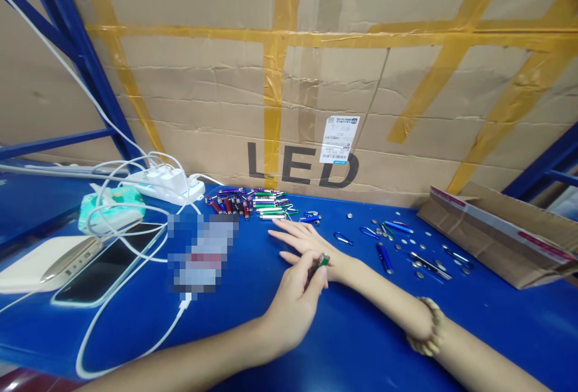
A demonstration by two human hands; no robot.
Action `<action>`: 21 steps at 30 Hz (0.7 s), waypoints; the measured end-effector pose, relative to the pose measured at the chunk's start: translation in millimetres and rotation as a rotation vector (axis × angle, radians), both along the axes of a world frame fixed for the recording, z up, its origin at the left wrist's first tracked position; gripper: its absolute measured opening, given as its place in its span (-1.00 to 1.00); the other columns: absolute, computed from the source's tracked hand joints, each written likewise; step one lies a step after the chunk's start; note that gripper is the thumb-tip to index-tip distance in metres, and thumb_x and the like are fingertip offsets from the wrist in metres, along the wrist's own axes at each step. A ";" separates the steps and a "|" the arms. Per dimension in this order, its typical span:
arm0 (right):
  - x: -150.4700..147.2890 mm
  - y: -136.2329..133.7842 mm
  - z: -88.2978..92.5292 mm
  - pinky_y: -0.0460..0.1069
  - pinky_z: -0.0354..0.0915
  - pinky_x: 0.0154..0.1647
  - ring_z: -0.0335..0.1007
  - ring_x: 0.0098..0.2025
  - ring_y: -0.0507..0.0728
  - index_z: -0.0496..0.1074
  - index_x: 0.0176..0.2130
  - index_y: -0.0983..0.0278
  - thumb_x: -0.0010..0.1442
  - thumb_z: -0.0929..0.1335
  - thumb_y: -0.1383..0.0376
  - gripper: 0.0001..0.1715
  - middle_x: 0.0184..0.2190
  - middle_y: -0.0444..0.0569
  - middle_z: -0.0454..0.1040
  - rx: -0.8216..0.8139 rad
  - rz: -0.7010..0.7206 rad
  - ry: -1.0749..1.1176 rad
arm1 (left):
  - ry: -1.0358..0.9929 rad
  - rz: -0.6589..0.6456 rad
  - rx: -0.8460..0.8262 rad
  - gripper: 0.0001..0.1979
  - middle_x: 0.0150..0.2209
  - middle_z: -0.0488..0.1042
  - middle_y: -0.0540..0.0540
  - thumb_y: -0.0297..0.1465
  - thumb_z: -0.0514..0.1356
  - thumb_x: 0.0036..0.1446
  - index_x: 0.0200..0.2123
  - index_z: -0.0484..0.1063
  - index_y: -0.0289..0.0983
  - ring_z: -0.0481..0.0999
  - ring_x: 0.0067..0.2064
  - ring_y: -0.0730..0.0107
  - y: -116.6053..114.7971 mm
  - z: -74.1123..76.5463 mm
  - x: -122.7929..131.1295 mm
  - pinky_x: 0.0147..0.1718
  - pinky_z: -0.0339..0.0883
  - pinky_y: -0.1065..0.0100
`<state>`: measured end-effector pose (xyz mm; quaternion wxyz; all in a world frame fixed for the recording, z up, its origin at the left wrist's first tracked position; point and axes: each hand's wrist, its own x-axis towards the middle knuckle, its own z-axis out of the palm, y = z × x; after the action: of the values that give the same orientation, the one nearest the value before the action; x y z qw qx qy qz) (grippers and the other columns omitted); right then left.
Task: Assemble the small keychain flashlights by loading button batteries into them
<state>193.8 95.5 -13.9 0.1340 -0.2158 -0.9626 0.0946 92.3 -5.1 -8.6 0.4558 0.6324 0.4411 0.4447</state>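
Observation:
My left hand (295, 295) is closed around a small green keychain flashlight (320, 263), holding it just above the back of my right hand. My right hand (303, 241) lies flat on the blue table (352, 344) with its fingers stretched out toward a row of small coloured flashlights (253, 204). A beaded bracelet (427, 326) sits on my right wrist. To the right lie scattered loose parts (415, 247): blue flashlight bodies, clips and round button cells.
A white power strip (165, 184) with white cables stands at the back left, beside a tissue pack (111, 208), a phone (106, 268) and a white power bank (43, 262). An open cardboard box (501, 235) sits at the right. A large cardboard wall marked LED backs the table.

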 end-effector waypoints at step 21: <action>-23.3 1.0 -2.5 0.21 0.08 0.11 0.06 0.19 0.24 0.18 0.17 0.22 0.27 0.16 0.23 -0.52 0.23 0.01 0.09 0.082 -0.047 -0.063 | 0.004 -0.018 0.145 -0.86 -0.47 0.28 0.02 -0.39 -0.05 0.22 -0.27 0.26 -0.28 0.24 -0.44 0.46 -10.6 9.3 -0.5 -0.38 0.13 0.41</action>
<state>170.5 96.6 -16.4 0.1145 -0.2358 -0.9640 0.0451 91.7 -15.6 0.7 0.4120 0.6683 0.4031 0.4703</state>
